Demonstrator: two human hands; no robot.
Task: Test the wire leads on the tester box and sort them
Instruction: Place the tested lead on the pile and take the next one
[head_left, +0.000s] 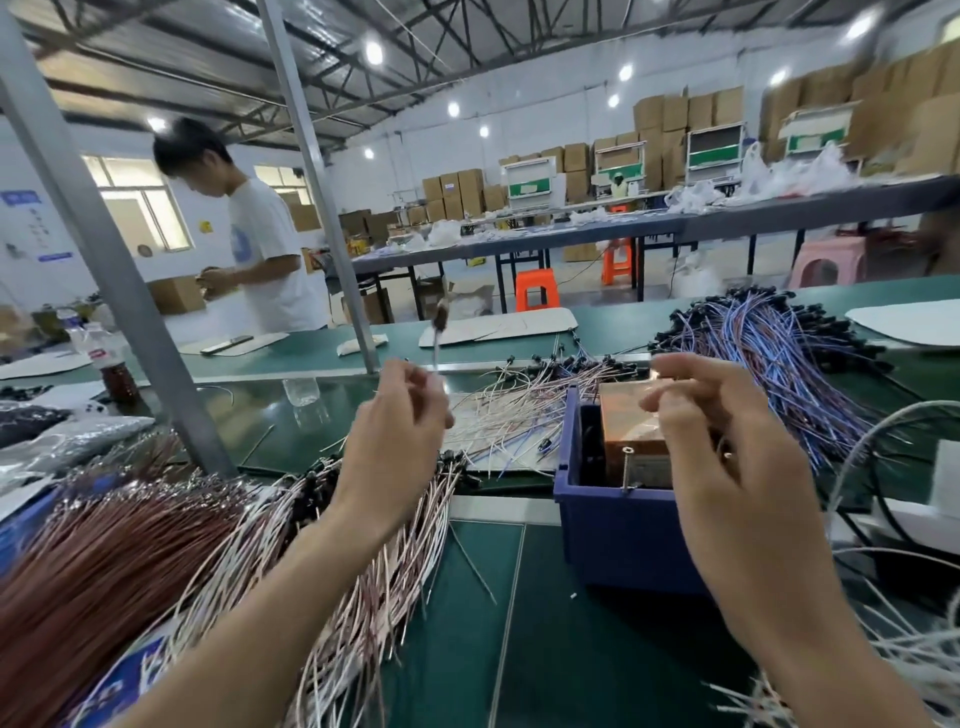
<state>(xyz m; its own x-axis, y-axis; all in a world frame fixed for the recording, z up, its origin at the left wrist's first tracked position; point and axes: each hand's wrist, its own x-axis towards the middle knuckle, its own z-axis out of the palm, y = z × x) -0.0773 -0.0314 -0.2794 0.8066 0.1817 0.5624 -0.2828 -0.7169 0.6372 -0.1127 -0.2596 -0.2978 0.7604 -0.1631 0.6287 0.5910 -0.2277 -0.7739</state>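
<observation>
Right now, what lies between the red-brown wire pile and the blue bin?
Head view: pale wire leads, then bare green mat beside the blue bin.

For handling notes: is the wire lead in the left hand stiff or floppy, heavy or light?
Probably springy-stiff: the wire lead stands upright above the left hand. Likely very light: only a pinch holds it. Leads in the pile curve, so it may flex.

Finds tester box (626, 423) seated in bin (618, 540), near right of centre. Records heaped leads (156, 545) near left of bin, scattered leads (519, 410) on its far side, bundled leads (769, 353) far right. Notes left hand (400, 415) pinching single lead (438, 338) left of bin, right hand (727, 441) over box.
</observation>
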